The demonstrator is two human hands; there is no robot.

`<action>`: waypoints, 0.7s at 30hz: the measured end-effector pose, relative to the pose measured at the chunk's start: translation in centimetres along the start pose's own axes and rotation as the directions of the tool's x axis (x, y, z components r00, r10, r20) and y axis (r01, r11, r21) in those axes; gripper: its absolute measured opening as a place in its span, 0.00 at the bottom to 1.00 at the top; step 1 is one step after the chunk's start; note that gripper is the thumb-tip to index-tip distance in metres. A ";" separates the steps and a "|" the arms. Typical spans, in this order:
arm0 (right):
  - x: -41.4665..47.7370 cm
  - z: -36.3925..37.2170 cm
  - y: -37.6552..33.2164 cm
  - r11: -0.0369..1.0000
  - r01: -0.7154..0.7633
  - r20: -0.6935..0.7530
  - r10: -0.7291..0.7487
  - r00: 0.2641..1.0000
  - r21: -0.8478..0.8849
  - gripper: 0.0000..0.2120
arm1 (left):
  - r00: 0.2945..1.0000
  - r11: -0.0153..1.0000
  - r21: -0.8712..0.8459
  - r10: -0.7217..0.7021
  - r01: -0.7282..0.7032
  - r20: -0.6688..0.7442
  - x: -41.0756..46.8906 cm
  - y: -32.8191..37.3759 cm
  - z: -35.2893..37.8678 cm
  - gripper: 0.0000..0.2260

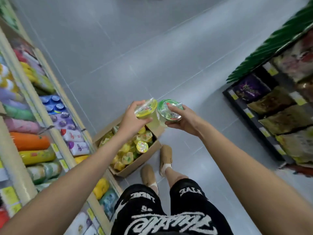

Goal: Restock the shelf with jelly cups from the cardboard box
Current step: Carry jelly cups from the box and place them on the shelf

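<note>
A: Head view, looking straight down: what do the two hands hold?

B: The left hand has its fingers closed over the lid of a yellow-lidded clear plastic jelly cup. The right hand cradles a green-lidded clear plastic jelly cup from below, one finger lying across its lid. The two cups touch, side by side, held in the air above the open brown cardboard box. That box sits on the grey tiled floor, against the foot of the pale shelf unit on the left, and is crowded with more yellow and green cups.

A: How should the placing go?

B: My judgement: keep each cup lid-up, carry both left to the shelf, and set one down at a time so a top-held cup cannot slip.

A: What is unclear?

B: Which shelf slot takes jelly cups; the left shelves show only bottles and packs, blurred. Lid print is unreadable. A dark rack of snack bags on the right is cut off by the frame edge.
</note>
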State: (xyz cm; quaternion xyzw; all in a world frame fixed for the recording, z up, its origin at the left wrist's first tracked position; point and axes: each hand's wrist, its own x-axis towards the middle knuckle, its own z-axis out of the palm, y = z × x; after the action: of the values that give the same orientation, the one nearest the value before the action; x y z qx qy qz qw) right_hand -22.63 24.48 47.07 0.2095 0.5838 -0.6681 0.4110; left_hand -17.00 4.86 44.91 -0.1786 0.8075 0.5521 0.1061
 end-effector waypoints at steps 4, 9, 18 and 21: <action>-5.8 -3.9 -2.5 0.964 0.145 0.022 -0.154 0.988 0.223 0.17 | 0.980 0.988 0.009 0.150 -0.152 0.131 1.2 6.8 2.1 0.25; -12.8 -8.5 -5.8 0.893 0.359 -0.037 -0.363 0.931 0.272 0.21 | 0.907 0.947 -0.046 0.317 -0.317 0.277 1.6 15.8 6.0 0.27; -23.3 -18.7 -8.4 0.742 0.604 -0.282 -0.537 0.795 0.291 0.33 | 0.761 0.862 -0.098 0.488 -0.498 0.426 -1.5 29.4 16.3 0.26; -27.4 -22.2 -8.7 0.730 0.657 -0.396 -0.555 0.731 0.189 0.26 | 0.703 0.833 -0.136 0.530 -0.537 0.474 -3.2 32.9 20.3 0.25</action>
State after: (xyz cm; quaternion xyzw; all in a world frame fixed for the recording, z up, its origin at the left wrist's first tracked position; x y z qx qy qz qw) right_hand -18.20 53.77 68.04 0.1706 0.5625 -0.8084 0.0299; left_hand -27.97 35.00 66.76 0.2101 0.7731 0.5805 0.1454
